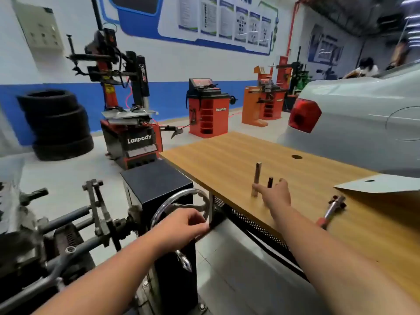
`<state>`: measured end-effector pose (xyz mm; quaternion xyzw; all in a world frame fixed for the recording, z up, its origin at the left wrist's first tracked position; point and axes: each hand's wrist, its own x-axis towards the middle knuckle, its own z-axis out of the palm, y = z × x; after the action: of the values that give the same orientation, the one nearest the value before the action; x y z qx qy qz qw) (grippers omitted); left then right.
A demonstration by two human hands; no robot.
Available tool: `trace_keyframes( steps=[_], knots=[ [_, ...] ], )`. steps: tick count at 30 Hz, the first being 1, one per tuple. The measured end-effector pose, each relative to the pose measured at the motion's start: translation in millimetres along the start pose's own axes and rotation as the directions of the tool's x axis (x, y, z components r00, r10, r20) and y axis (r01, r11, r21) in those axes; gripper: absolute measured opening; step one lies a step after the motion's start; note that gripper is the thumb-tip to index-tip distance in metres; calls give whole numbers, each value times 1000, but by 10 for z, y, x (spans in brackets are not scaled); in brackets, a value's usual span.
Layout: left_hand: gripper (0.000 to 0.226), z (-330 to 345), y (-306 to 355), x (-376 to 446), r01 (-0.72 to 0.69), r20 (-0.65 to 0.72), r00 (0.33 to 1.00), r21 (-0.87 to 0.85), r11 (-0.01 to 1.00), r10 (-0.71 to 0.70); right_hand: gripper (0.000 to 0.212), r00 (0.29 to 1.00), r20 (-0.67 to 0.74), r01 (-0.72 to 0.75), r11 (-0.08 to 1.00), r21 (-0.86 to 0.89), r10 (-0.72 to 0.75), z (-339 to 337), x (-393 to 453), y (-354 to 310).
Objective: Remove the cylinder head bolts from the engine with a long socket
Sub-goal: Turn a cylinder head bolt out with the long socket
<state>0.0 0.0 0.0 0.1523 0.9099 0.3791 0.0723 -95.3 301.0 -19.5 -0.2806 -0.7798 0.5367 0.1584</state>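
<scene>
My right hand (276, 193) reaches over the wooden table (227, 160), fingers spread, one fingertip touching the base of a tall metal socket (257, 176) standing upright. A shorter dark socket (270, 182) stands just beside it, between my fingers. A ratchet wrench (332, 209) with a red handle lies on the table to the right. My left hand (181, 225) grips the rim of the silver handwheel (181, 198) on the black engine stand (156, 185). The engine (45, 242) sits on the stand at the lower left, partly cut off.
A tyre changer (129, 123) and stacked tyres (59, 126) stand at the back left, with orange wheel balancers (208, 108) along the blue wall. A grey car (363, 119) is parked behind the table. A grey sheet (381, 184) lies on the table's right side.
</scene>
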Motion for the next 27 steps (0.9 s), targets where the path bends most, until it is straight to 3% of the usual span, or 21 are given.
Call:
trace_keyframes(
  steps=[2, 5, 9, 13, 16, 18, 23, 25, 27],
  knots=[
    [13, -152, -68, 12, 13, 46, 999, 134, 991, -20, 103, 999, 42, -9, 996, 91, 5, 103, 62, 24],
    [10, -295, -109, 18, -25, 82, 996, 95, 995, 17, 91, 996, 79, 16, 987, 158, -29, 276, 198, 52],
    [15, -284, 44, -18, -108, 134, 986, 37, 994, 102, 47, 992, 110, 49, 989, 138, -64, 438, 350, 42],
    [21, -368, 159, -107, -175, 198, 967, 53, 983, 162, 29, 992, 41, 123, 992, 16, -123, 485, 276, 84],
    [23, -529, 190, -199, -167, 161, 974, 37, 985, 159, 27, 976, 11, 220, 971, -92, -220, 474, 41, 63],
    [28, -683, 213, -273, -147, 114, 983, 5, 989, 146, 24, 956, 31, 294, 953, -71, -292, 469, -162, -57],
    [34, -1025, 265, -469, -102, -161, 985, -282, 954, 58, 25, 854, 166, 497, 867, 18, -493, 534, -924, -732],
    [29, -1100, 244, -613, -65, -219, 976, -334, 940, -10, 30, 817, 221, 513, 846, 146, -533, 628, -1335, -1085],
    [28, -1153, 183, -804, 20, -189, 979, -298, 954, -80, 29, 781, 296, 440, 821, 364, -550, 785, -1806, -1413]
  ],
)
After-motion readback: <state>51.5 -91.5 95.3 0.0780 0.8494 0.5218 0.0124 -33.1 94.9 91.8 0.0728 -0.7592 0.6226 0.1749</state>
